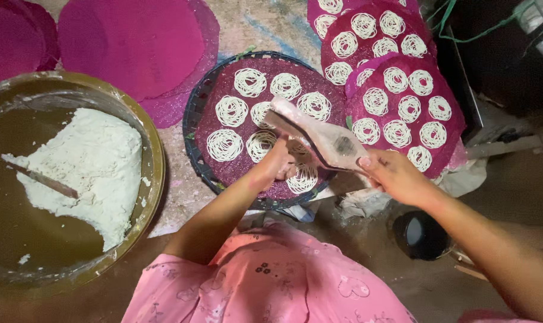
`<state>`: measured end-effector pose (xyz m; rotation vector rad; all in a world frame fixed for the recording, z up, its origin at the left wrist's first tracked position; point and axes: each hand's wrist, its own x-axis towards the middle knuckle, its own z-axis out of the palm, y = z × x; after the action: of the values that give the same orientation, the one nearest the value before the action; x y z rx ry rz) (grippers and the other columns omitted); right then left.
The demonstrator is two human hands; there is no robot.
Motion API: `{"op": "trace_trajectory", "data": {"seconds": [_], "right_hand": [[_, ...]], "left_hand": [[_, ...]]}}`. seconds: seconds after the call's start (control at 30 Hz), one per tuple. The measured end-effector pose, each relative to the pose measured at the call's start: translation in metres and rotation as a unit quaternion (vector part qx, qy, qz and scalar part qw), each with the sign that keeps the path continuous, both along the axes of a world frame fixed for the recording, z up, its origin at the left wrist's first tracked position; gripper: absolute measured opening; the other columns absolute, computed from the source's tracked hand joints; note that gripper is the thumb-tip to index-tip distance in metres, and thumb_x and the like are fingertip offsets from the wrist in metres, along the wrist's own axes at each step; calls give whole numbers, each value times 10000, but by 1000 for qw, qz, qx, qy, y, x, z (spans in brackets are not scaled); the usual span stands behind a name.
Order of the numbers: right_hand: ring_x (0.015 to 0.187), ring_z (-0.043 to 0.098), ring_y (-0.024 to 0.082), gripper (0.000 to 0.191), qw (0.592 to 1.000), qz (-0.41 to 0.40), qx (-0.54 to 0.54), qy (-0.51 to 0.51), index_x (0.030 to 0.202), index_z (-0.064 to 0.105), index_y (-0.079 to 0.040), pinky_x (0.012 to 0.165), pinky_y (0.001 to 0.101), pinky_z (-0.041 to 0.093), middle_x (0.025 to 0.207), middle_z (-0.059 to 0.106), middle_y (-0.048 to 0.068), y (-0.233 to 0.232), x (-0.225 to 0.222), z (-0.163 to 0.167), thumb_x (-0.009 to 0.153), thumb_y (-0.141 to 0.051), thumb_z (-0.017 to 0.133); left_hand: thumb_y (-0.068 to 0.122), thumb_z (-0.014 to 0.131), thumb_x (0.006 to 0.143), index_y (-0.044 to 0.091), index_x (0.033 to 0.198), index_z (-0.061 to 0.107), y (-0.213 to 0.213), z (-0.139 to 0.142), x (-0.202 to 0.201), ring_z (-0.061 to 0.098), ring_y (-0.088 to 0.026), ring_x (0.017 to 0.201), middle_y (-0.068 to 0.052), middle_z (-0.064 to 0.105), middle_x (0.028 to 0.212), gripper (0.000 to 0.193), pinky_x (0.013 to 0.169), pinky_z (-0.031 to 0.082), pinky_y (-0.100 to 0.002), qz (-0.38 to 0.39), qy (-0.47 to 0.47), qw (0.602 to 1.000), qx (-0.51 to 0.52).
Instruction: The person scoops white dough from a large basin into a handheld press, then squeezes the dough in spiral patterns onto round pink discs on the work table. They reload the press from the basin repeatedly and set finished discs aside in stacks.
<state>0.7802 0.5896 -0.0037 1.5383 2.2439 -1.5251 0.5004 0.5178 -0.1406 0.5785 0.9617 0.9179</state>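
The right hand (397, 176) has its fingers wrapped around the handle end of a dough-smeared press (319, 134), which slants over the magenta mat (247, 167) on a round dark basket tray (194, 119); the left hand (277, 164) is closed under the press's middle, just above a fresh noodle coil (301, 178). At the floor's left edge, a wide brass basin (155, 161) holds a mound of white dough (86, 167) with a knife (44, 179) stuck in it. More coil-covered mats (403, 101) lie toward the far right, bare magenta mats (128, 42) at the far left.

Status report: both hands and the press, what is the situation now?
Both hands grip the wooden press. Press over the magenta tray of noodle coils. Nothing in the way.
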Motion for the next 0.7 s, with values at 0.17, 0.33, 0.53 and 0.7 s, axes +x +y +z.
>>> {"op": "trace_trajectory", "data": {"seconds": [0.17,0.33,0.53,0.7], "right_hand": [[581,497,90,527,996,8,56,68,853,634,-36,525,274,419,646,550,-12,4,0,-16,1070,-488,472],[584,497,97,486,995,1,0,96,930,674,-83,527,280,425,663,548,-11,8,-5,-6,1024,-495,435],[557,525,116,655,987,126,-92,51,812,659,-58,519,294,446,631,586,2,-2,-50,1,1036,-574,323],[561,553,148,681,982,132,-134,-18,866,677,-23,536,329,483,631,598,35,-11,-97,20,1017,-595,340]], "left_hand": [[642,282,1012,122,1566,306,-16,-17,-1,443,-91,470,-48,735,1168,760,389,297,-223,51,23,998,11],[407,444,1009,91,1633,227,-61,32,-22,687,-180,871,-101,750,1222,732,823,544,-335,56,440,866,229],[467,354,1001,57,1356,565,-55,116,-51,665,-262,982,-146,757,1064,581,966,491,-440,332,-119,935,24],[608,385,1036,124,914,560,-41,113,-65,480,-169,737,-3,480,763,529,858,447,-388,392,-445,772,229]]}}
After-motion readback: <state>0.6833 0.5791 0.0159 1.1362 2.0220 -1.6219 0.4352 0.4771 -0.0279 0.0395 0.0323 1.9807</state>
